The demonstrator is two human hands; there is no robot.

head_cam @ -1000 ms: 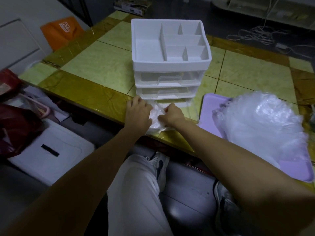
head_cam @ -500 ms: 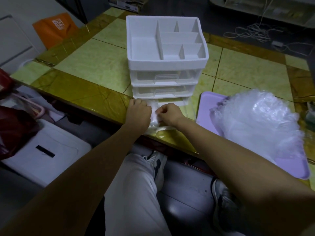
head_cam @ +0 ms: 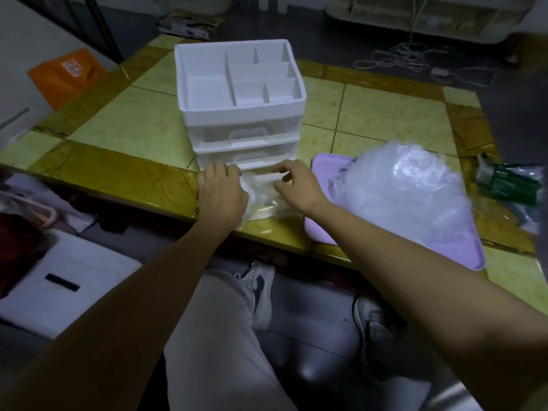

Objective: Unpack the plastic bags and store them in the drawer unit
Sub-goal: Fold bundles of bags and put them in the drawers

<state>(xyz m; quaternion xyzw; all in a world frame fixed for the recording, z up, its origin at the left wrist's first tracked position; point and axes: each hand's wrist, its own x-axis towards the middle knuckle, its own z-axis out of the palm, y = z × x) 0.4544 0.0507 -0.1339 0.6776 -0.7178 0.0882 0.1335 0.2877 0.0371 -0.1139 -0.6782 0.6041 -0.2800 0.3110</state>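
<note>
- The hands were bunched together over one clear plastic bag (head_cam: 262, 200) half a second ago and have now drawn apart, which leaves the bag flattened between them.
- I judge the folding nearly done, with stowing next.
- The left hand (head_cam: 221, 194) lies palm down and presses the bag's left end.
- The right hand (head_cam: 299, 188) is raised with its fingers curled. I cannot tell whether it pinches the bag's right edge or reaches for the bottom drawer (head_cam: 255, 167).
- The bag lies on the table (head_cam: 118, 173) at its near edge, just in front of the drawer unit (head_cam: 240, 114).
- Its long axis seems to run left to right along that edge. Which end is the mouth cannot be made out.
- The heap of bags (head_cam: 409, 185) on the lilac tray (head_cam: 450, 253) waits to the right.
</note>
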